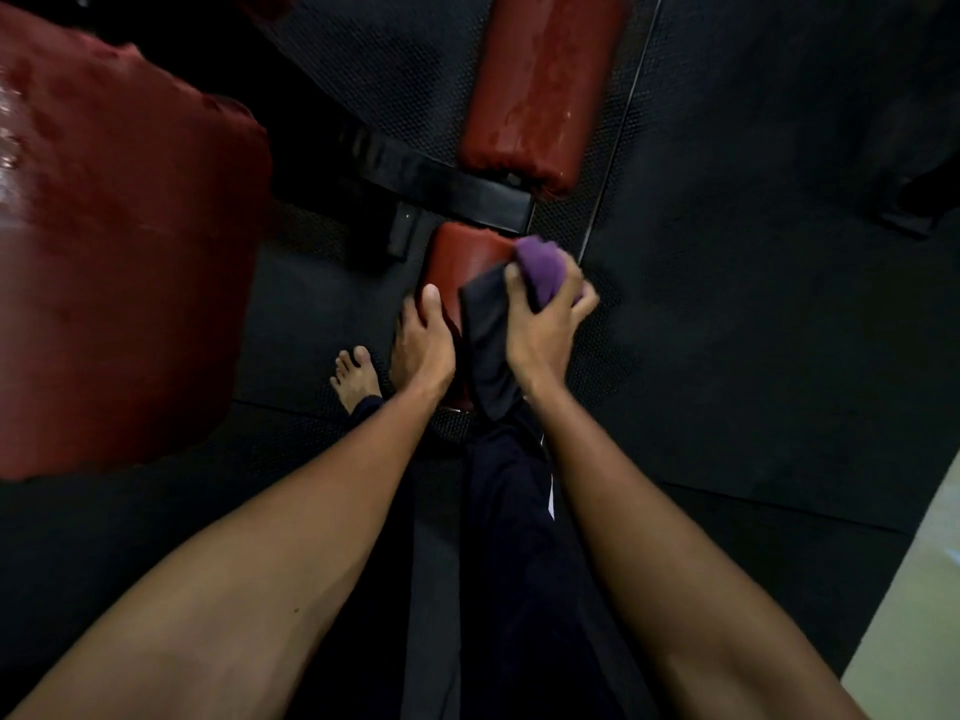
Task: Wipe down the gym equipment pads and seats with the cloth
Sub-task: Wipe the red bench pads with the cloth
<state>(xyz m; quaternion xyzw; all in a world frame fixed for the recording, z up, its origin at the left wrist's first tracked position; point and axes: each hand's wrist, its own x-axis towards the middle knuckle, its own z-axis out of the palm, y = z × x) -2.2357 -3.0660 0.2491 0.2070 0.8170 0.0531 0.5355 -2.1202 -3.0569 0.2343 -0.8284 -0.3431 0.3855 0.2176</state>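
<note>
The left hand [423,345] wraps the small red pad [462,257] at its 9 o'clock side, likely to steady it, while the right hand [545,330], fingers curled tight round the bunched purple cloth [543,267], presses it on the pad's 2 o'clock edge.

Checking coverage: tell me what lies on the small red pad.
The left hand grips the small red pad at its left; the right hand holds a purple cloth and dark fabric over its right side. The surface beneath is hidden.
</note>
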